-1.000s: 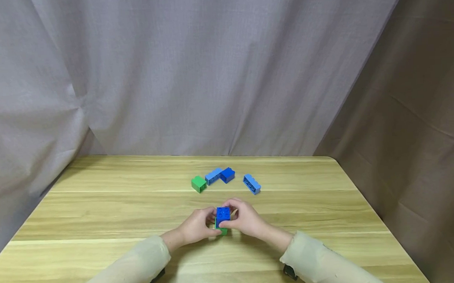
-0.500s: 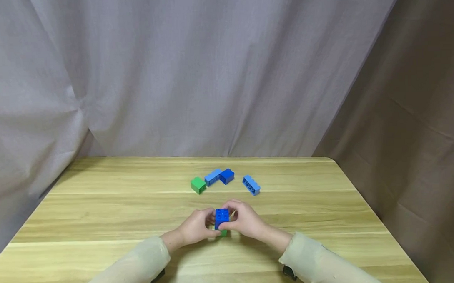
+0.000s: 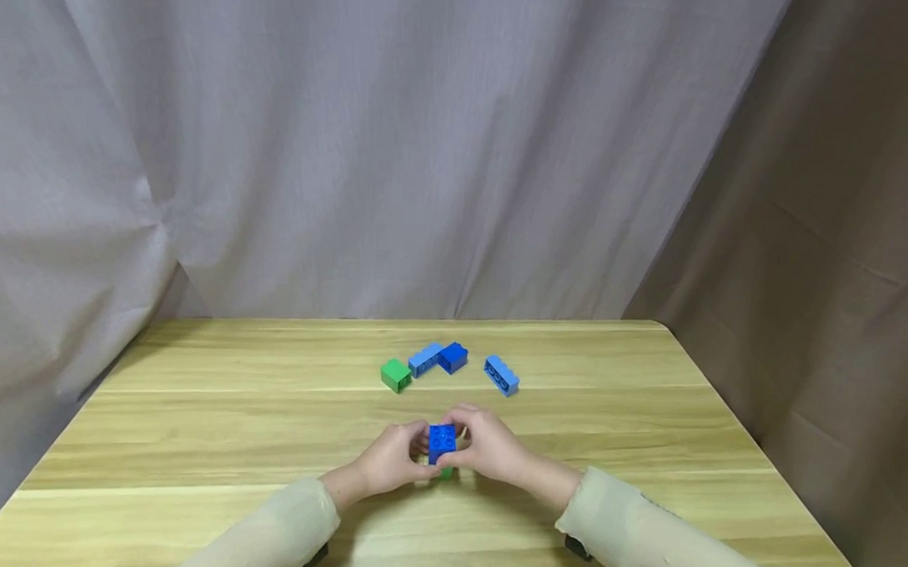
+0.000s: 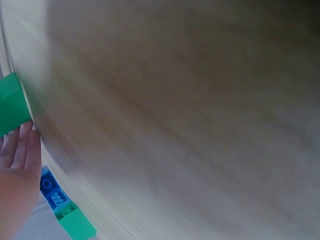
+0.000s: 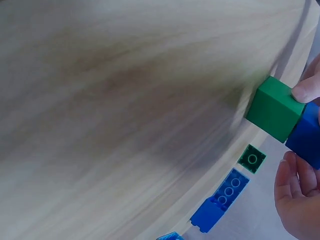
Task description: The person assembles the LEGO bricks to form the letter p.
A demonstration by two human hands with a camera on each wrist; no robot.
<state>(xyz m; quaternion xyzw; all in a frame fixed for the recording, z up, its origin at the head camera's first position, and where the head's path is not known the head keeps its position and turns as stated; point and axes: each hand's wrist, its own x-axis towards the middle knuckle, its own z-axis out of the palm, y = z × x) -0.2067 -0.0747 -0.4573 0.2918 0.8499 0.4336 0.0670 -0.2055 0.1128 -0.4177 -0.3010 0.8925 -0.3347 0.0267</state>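
Observation:
In the head view, a dark blue toy building brick (image 3: 442,441) with several studs on top stands over a green brick (image 3: 446,473), low in the middle of the table. From the left, my left hand (image 3: 391,459) curls thumb and fingers around the green brick. On the other side my right hand (image 3: 486,449) pinches the blue brick between thumb and fingers. The right wrist view shows the green brick (image 5: 275,110) and the blue brick (image 5: 305,137) end to end, touching. Most of the green brick is hidden from the head view.
Beyond the hands lie a loose green brick (image 3: 395,375), a light blue long brick (image 3: 425,360) touching a dark blue brick (image 3: 452,358), and another light blue long brick (image 3: 501,375). A grey curtain (image 3: 389,152) hangs behind the wooden table (image 3: 204,426).
The blue brick has shifted slightly left and settled more squarely over the green one, which shows less now. Both hands keep their hold. The head view has tilted up slightly.

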